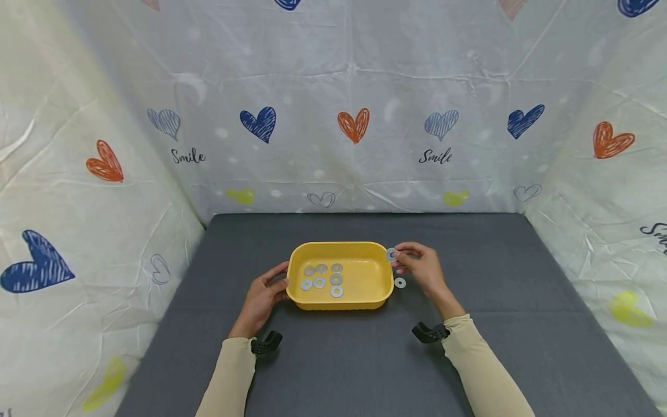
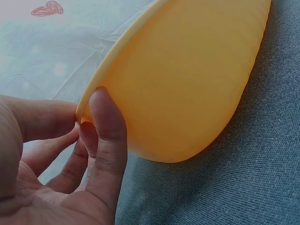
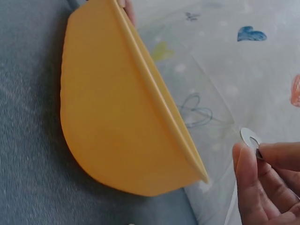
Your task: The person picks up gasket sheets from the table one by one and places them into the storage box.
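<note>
A yellow plastic tub (image 1: 365,278) stands on the dark table, with several grey metal washers (image 1: 310,270) lying flat in its left half. My left hand (image 1: 262,302) pinches the tub's left rim, the thumb against the outer wall (image 2: 178,84) in the left wrist view. My right hand (image 1: 423,269) holds one washer (image 1: 388,252) between thumb and index finger, at the tub's right rim in the head view. From the right wrist, that washer (image 3: 246,134) shows tilted, a little apart from the tub. Another washer (image 1: 396,283) lies on the table, just right of the tub.
Grey cloth (image 1: 333,359) covers the table. A white curtain (image 1: 391,52) printed with hearts rises behind it and at both sides. Each wrist wears a black strap mount (image 1: 429,333) that juts inward over the table.
</note>
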Available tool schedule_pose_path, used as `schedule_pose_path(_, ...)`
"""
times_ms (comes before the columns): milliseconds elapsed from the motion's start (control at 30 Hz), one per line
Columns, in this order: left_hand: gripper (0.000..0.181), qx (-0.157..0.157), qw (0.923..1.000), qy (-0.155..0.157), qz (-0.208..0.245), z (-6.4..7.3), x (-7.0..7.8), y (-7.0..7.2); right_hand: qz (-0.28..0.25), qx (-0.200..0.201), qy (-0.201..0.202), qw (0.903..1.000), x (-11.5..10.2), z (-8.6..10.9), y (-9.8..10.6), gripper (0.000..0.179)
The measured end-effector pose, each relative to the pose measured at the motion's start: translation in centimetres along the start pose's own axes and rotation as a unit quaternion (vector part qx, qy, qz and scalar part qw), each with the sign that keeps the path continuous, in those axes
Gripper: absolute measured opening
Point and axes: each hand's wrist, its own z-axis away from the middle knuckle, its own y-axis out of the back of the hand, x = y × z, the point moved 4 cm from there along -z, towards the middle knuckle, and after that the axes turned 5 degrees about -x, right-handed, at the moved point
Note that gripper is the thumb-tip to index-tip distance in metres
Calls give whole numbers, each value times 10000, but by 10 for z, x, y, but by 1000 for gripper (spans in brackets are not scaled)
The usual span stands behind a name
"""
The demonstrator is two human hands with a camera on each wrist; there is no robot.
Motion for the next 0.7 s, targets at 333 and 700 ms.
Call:
schedule_pose_path(333,52,-42,10000,64,47,4,6,-2,-14,-130,21,9999,-2,-3,-15,24)
schedule_pose_path(700,52,41,10000,-31,2,-1,-1,0,-299,-556,106,9980,-11,-4,-40,25)
